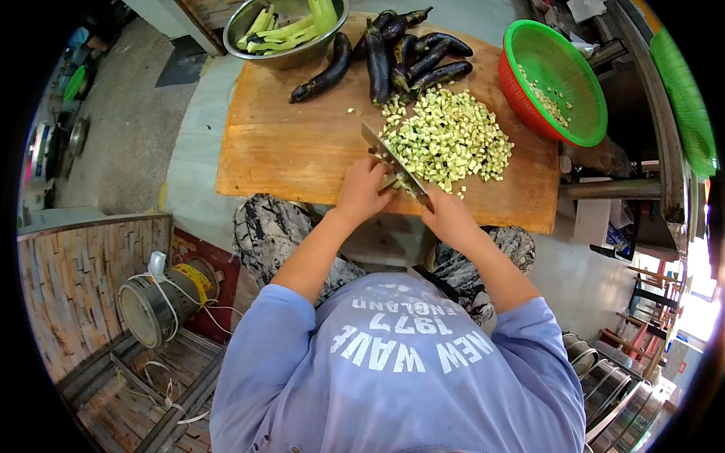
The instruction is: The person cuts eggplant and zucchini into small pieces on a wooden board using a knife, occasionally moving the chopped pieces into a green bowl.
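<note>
My right hand [449,217] is closed round the handle of a cleaver [396,164], whose broad blade slants up and left over the wooden board [279,151]. On the blade's left side, my left hand [364,190] has its fingers curled down on eggplant strips [387,181], which it mostly hides. Right of the blade spreads a large heap of diced eggplant [453,136], pale green with dark skin edges. Several whole dark purple eggplants [377,68] lie piled beyond the heap, and one curved eggplant [326,73] lies left of them.
A metal bowl [229,34] with peeled, pale green pieces stands at the board's far left corner. At the far right, a green colander [596,98] set in a red one holds some dice. A metal cylinder [147,309] with a white cord lies at lower left.
</note>
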`<state>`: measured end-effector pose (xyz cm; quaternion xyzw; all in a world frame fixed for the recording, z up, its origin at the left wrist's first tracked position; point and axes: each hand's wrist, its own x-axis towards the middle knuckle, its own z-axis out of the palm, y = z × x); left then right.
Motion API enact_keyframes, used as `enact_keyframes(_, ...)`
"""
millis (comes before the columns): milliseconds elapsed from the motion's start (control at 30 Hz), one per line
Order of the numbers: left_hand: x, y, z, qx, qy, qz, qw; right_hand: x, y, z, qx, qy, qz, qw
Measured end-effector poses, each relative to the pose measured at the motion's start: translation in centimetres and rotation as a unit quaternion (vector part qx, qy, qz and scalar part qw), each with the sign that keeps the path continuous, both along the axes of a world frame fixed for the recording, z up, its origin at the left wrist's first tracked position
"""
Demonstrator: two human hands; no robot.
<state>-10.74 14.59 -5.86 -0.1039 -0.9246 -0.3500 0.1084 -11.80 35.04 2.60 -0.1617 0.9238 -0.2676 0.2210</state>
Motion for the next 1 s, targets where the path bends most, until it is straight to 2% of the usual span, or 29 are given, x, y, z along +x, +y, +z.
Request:
enact_keyframes(67,-0.2,-0.1,-0.2,-0.011,0.004,-0.009,1.0,0.1,-0.6,-2.1,-0.008,0.039,0.003,0.999)
enact_keyframes(167,-0.3,0.2,-1.6,0.016,0.03,-0.017,0.999,-0.6,0.2,-3.1,-0.077,-0.002,-0.039,0.996)
enact_keyframes(433,-2.6,1.7,-1.2,0.059,0.05,-0.009,0.997,-1.7,0.7,0.5,-0.032,0.017,-0.059,0.998)
enact_keyframes(533,-1.3,0.7,-0.8,0.055,0.037,0.017,0.998,-0.9,0.2,-0.4,-0.012,0.022,-0.046,0.999)
enact_keyframes(667,0.3,-0.5,-0.8,0.011,0.021,0.02,1.0,-1.1,0.1,-1.6,-0.042,0.013,-0.052,0.998)
enact_keyframes(733,0.4,-0.8,-1.2,-0.004,0.019,0.034,0.999,-1.1,-0.3,0.2,-0.038,0.008,-0.062,0.997)
enact_keyframes(1000,0.7,-0.9,-1.7,0.016,0.05,0.037,0.998,-0.4,-0.7,-1.0,-0.045,0.021,-0.054,0.997)
